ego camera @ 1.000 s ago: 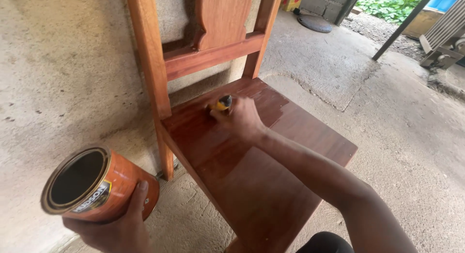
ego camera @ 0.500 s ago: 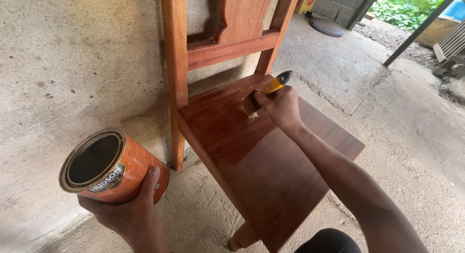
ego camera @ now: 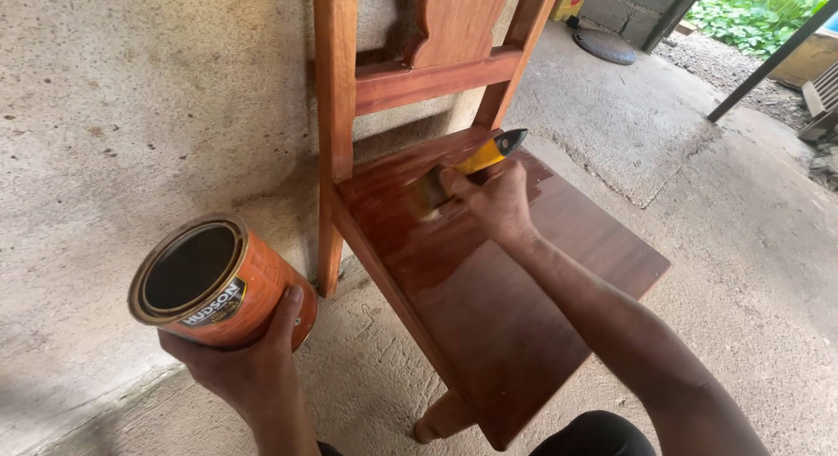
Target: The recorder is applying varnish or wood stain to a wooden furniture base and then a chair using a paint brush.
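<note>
Hands: two, both yours, both busy.
Left hand (ego camera: 249, 369): wrapped around one orange can (ego camera: 218, 281), fingers clamped on its side; the can is tilted, open mouth toward you, dark inside, held low and left of the chair.
Right hand (ego camera: 497, 198): closed on one brush (ego camera: 467, 168) with a yellow and black handle; bristles touch the rear part of the seat.
Chair (ego camera: 489, 281): one, reddish wood, seat glossy, back rails upright against the wall.
Floor (ego camera: 751, 273): bare concrete under the chair.
Wall (ego camera: 140, 116): rough concrete, just behind the chair back.
Lid-like disc (ego camera: 607, 46): one, dark, on the floor far behind.
</note>
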